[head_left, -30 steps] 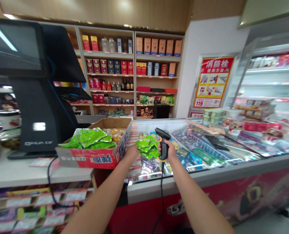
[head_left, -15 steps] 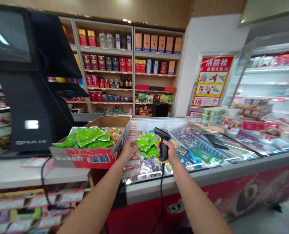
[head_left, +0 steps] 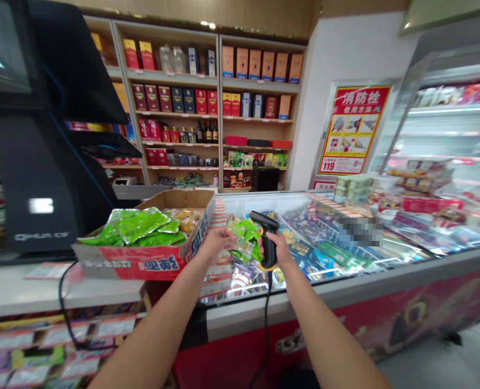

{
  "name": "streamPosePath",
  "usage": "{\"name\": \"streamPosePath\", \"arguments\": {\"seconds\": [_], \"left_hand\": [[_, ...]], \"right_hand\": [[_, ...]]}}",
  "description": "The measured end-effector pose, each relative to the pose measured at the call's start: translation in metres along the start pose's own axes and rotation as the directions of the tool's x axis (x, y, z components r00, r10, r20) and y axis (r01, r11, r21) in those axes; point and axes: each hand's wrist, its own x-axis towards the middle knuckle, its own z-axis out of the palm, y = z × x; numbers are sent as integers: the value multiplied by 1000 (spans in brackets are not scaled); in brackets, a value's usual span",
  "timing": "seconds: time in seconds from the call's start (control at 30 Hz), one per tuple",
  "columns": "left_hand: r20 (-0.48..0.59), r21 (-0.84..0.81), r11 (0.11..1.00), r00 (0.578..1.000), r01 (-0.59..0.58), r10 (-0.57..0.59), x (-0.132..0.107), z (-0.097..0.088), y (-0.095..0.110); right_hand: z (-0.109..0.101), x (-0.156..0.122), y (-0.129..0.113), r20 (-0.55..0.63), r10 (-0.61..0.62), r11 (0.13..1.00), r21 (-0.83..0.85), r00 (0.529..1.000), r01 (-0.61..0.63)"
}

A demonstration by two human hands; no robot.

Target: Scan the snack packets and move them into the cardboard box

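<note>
My right hand (head_left: 281,247) is closed round the grip of a black barcode scanner (head_left: 266,237) with a yellow base; its cable hangs down in front of the counter. My left hand (head_left: 219,240) pinches a small green snack packet (head_left: 243,242), lifted and tilted beside the scanner's head. Below it lies a small heap of green packets (head_left: 251,228) on the freezer's glass lid (head_left: 345,237). To the left stands an open cardboard box (head_left: 150,259) filled with more green packets.
A black checkout terminal (head_left: 41,162) stands on the white counter (head_left: 61,292) at left. Shelves of boxed goods and bottles (head_left: 207,102) fill the back wall. A red poster (head_left: 351,129) hangs at right, beside an open chiller (head_left: 450,151).
My left hand has lifted one green packet off the heap and turned it toward the scanner. The view has shifted slightly right and up.
</note>
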Motion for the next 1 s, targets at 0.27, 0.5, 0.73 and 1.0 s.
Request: {"name": "streamPosePath", "arguments": {"seconds": [0.27, 0.5, 0.73, 1.0], "left_hand": [[-404, -202, 963, 911, -180, 85, 44, 16, 4], [-432, -264, 943, 899, -203, 73, 49, 12, -22], [-427, -259, 927, 893, -270, 141, 44, 15, -18], [-400, -330, 901, 906, -280, 134, 39, 14, -15]], "right_hand": [[3, -3, -3, 6, 44, 999, -19, 999, -44], [5, -2, -4, 10, 68, 997, -36, 998, -67], [7, -1, -4, -4, 74, 997, 1, 997, -74], [7, -2, -4, 7, 73, 997, 14, 997, -73]]}}
